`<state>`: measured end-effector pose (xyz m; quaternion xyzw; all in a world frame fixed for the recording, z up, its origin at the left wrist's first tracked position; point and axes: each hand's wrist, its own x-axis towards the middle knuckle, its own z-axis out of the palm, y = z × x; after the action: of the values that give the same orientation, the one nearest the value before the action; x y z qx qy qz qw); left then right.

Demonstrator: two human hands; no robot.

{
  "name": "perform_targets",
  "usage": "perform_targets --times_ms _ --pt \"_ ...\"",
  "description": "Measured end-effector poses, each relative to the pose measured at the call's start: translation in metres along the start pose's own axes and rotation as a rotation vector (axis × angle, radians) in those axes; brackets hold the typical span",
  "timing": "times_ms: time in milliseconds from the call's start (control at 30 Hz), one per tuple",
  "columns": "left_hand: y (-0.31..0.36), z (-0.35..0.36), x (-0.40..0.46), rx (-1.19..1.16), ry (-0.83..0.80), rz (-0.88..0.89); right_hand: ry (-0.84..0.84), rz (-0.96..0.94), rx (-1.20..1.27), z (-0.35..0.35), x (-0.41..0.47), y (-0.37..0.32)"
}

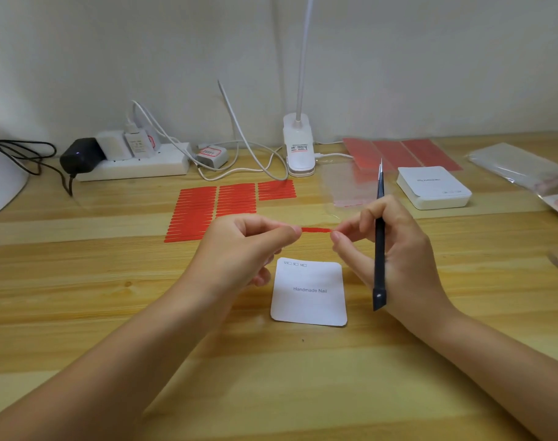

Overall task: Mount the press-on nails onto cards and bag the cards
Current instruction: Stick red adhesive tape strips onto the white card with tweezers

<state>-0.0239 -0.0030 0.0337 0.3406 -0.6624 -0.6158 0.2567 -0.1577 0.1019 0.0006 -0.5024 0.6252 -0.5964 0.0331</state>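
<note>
A thin red adhesive strip (315,230) is stretched level between my two hands above the table. My left hand (245,246) pinches its left end, and my right hand (382,246) pinches its right end. Black tweezers (379,237) are also tucked in my right hand, tips pointing up. Just below the strip lies a white card (309,300) printed "Handmade Nail", flat on the wooden table. Behind my left hand lies a sheet of red strips (204,211).
A stack of white cards (433,187) stands at the right, with red sheets (401,152) behind it and a clear bag (344,189) beside it. More clear bags (519,167) lie far right. A clip lamp (298,144), power strip (134,165) and cables line the back.
</note>
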Motion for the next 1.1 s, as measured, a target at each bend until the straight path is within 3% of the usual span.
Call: perform_targets --times_ms 233,600,1100 --pt "-0.002 -0.011 0.003 0.073 -0.047 -0.042 -0.007 0.022 -0.003 -0.004 0.003 0.0" --pt "-0.003 -0.022 0.007 0.268 -0.185 -0.013 -0.277 0.174 0.112 -0.015 0.005 -0.005" --pt "-0.001 -0.009 0.026 0.699 -0.252 -0.132 -0.336 0.283 -0.096 -0.005 -0.003 0.003"
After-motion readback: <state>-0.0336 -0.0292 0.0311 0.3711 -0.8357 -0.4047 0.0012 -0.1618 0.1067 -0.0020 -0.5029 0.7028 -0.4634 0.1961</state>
